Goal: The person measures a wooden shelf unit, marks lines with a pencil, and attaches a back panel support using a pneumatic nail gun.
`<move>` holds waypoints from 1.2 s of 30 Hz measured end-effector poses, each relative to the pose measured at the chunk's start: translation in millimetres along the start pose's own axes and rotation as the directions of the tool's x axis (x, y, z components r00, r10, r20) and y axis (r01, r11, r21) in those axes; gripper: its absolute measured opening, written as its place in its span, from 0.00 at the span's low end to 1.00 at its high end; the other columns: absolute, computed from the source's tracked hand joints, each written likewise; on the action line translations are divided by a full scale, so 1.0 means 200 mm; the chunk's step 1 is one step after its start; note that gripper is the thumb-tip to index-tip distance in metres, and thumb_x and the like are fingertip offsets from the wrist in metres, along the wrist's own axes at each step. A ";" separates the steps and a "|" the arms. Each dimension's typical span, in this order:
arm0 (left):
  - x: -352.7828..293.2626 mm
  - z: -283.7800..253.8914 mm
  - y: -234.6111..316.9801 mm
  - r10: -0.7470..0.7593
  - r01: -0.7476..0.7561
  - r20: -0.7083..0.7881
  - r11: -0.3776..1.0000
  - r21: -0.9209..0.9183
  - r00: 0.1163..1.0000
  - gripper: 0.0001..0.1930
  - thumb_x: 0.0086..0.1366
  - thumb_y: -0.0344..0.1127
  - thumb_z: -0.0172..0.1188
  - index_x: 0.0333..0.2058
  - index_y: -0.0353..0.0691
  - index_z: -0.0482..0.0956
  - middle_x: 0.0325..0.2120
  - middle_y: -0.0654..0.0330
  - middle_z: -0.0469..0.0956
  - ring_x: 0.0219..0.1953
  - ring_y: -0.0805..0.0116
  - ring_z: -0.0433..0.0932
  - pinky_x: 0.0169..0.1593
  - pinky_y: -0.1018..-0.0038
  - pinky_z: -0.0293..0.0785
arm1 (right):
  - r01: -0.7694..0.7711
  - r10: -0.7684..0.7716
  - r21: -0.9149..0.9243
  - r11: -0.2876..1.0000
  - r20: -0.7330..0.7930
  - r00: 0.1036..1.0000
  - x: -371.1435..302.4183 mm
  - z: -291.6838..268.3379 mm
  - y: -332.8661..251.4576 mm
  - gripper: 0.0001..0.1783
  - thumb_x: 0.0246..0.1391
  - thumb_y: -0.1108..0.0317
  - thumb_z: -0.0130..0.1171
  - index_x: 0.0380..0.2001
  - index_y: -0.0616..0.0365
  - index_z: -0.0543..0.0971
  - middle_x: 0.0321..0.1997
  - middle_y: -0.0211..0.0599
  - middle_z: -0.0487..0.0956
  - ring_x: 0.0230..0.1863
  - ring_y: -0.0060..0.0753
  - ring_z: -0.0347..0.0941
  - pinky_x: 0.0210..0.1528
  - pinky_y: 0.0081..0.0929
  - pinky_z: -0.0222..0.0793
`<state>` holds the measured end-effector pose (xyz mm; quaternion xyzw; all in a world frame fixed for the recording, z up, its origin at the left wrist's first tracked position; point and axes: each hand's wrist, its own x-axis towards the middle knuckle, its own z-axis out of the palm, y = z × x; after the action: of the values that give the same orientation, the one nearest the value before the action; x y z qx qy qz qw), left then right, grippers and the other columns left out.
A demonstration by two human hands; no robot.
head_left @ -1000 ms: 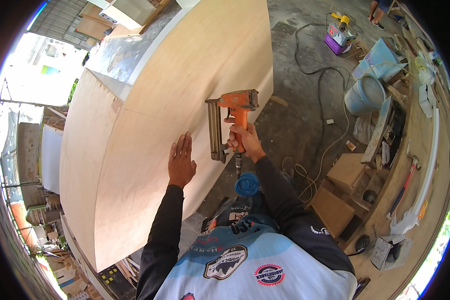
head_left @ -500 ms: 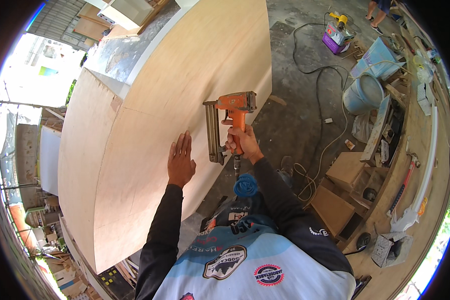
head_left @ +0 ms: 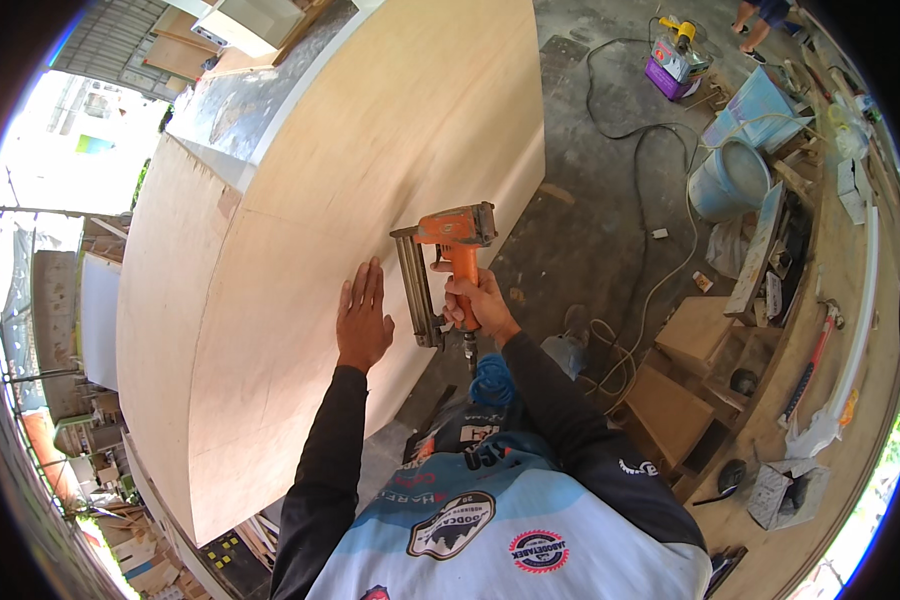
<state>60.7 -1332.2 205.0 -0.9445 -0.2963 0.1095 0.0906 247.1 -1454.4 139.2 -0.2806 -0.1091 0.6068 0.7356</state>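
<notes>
Flat against the pale plywood panel [head_left: 300,200] lies my left hand [head_left: 363,318], its fingers stretched out and pointing away from me. My right hand [head_left: 478,302] grips the handle of an orange nail gun [head_left: 455,228]. The gun's long metal magazine [head_left: 416,290] is turned toward the panel, just right of my left hand; I cannot tell whether its nose touches the wood. A coiled blue air hose [head_left: 492,380] hangs from the base of the handle, near my shirt.
On the right, a wooden bench [head_left: 820,400] carries a red-handled hammer [head_left: 812,360]. A blue bucket [head_left: 730,180], wooden boxes [head_left: 670,400] and a black cable [head_left: 638,200] are on the floor. Another person's legs [head_left: 758,30] show at the far right.
The nail gun in my right hand has shifted nearer to me and slightly left, along the panel. My left hand stays flat in nearly the same place.
</notes>
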 end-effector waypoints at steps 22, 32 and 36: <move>-0.10 0.08 -0.03 0.014 -0.015 0.027 1.000 0.016 1.000 0.46 0.55 0.40 0.61 0.69 0.36 0.48 0.73 0.59 0.40 0.74 0.64 0.38 0.73 0.61 0.36 | -0.019 0.019 0.022 1.000 0.012 1.000 -0.01 0.02 0.07 0.19 0.57 0.73 0.54 0.52 0.67 0.73 0.18 0.33 0.73 0.14 0.23 0.66 0.23 0.28 0.70; -0.17 0.10 -0.03 -0.010 0.012 0.046 0.999 -0.038 0.999 0.46 0.54 0.38 0.61 0.69 0.36 0.48 0.72 0.58 0.42 0.74 0.64 0.39 0.74 0.62 0.35 | 0.007 -0.006 -0.022 1.000 0.020 1.000 -0.01 0.02 0.10 0.21 0.57 0.73 0.54 0.54 0.68 0.73 0.19 0.33 0.73 0.14 0.22 0.66 0.23 0.29 0.71; -0.19 0.10 -0.03 -0.022 0.024 0.047 0.999 -0.038 0.999 0.47 0.54 0.38 0.61 0.69 0.35 0.47 0.72 0.58 0.41 0.74 0.65 0.38 0.74 0.62 0.34 | -0.015 0.014 0.024 1.000 0.033 0.999 0.00 0.01 0.11 0.20 0.58 0.73 0.54 0.54 0.68 0.72 0.19 0.33 0.73 0.14 0.22 0.65 0.23 0.29 0.70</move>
<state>21.5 -1346.8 194.2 -0.9398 -0.3112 0.1245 0.0668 228.0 -1452.4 129.5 -0.2627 -0.1118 0.6179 0.7326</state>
